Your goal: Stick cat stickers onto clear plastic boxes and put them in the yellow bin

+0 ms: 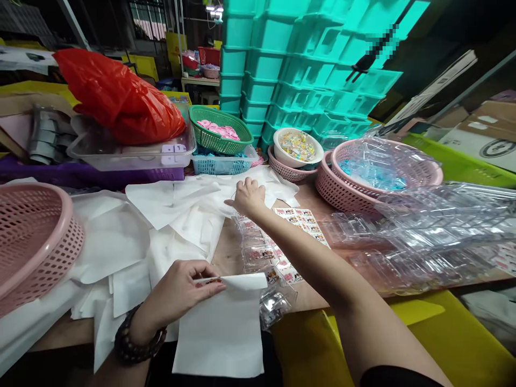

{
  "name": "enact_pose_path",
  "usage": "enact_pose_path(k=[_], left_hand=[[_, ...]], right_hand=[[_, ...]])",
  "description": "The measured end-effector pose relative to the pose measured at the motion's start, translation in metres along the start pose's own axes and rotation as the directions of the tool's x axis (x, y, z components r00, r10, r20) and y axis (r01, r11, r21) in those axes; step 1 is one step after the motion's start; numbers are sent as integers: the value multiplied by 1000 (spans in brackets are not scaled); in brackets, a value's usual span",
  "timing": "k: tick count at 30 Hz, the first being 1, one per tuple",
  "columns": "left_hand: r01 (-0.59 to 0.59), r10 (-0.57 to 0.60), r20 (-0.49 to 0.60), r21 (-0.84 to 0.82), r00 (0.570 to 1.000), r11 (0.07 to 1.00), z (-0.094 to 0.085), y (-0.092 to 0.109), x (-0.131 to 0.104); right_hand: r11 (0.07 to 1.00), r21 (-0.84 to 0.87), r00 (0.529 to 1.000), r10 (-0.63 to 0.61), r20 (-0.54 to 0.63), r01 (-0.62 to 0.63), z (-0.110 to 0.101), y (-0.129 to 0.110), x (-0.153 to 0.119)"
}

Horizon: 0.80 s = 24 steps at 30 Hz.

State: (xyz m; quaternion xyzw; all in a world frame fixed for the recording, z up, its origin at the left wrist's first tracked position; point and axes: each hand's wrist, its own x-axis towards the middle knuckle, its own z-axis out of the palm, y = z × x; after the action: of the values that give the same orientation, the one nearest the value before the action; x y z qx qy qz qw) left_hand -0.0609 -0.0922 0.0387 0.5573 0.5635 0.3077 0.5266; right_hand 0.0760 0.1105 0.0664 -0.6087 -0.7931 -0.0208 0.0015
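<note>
My left hand [187,287], a dark beaded bracelet at its wrist, pinches the top edge of a white sheet [221,333] between thumb and fingers. The sheet hangs toward me with its upper edge folded over, and a small reddish patterned bit shows by the fingertips. Farther off, my right hand [250,198] reaches over the pile of white sheets [181,207] with its fingers curled; what they hold, if anything, is hidden. Under my right forearm lie printed sticker sheets [302,220] and clear plastic packages [278,303], partly covered by the arm.
A pink basket [60,226] stands at left. Behind are a red plastic bag [124,107], a green basket [201,140], a white bowl [280,150] and pink baskets [342,188]. Clear plastic shells [435,220] fill the right. Turquoise crates [262,80] are stacked beyond.
</note>
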Motion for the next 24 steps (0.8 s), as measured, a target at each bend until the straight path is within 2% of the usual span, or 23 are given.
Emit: enact_pose_path(k=[2, 4, 5, 6, 8, 9, 10, 13, 15, 17, 19, 20, 22, 24], left_hand=[[-38, 38, -16, -3, 999, 999, 2, -1, 2], [-39, 39, -17, -18, 999, 999, 5, -1, 3], [-19, 18, -14, -40, 1000, 999, 7, -1, 3], [5, -6, -16, -72, 1000, 997, 9, 0, 4], [26, -34, -46, -170, 998, 985, 13, 1, 7], [11, -29, -73, -230, 997, 973, 15, 1, 9], [-16, -14, -100, -292, 995, 956, 17, 2, 11], [-59, 3, -124, -450, 992, 891, 23, 1, 15], [-25, -19, -79, -516, 997, 856, 29, 0, 17], [1, -24, -35, -545, 999, 838, 35, -1, 18], [9, -11, 0, -548, 1000, 836, 39, -2, 18], [9, -5, 10, -543, 1000, 840, 41, -3, 17], [-2, 12, 17, -515, 1000, 857, 42, -3, 17], [-33, 42, 8, -469, 999, 882, 43, -3, 16]], right_hand=[[998, 48, 999, -47, -25, 48, -15, 3, -14], [966, 206, 987, -151, -48, 158, -31, 8, -42], [920, 319, 972, -233, -23, 228, -37, 11, -60], [852, 439, 939, -340, 48, 286, -42, 14, -79], [742, 599, 805, -534, 258, 300, -46, 22, -114], [734, 627, 773, -548, 319, 261, -45, 27, -129], [737, 641, 767, -534, 356, 216, -43, 32, -140], [738, 667, 825, -439, 355, 106, -38, 47, -156], [739, 663, 820, -450, 354, 120, -39, 56, -158], [743, 641, 809, -489, 327, 190, -44, 62, -161], [732, 625, 817, -519, 251, 272, -48, 64, -167], [734, 610, 839, -506, 200, 297, -48, 63, -170], [764, 568, 896, -434, 99, 307, -47, 62, -175], [778, 555, 931, -364, 19, 293, -43, 61, -179]])
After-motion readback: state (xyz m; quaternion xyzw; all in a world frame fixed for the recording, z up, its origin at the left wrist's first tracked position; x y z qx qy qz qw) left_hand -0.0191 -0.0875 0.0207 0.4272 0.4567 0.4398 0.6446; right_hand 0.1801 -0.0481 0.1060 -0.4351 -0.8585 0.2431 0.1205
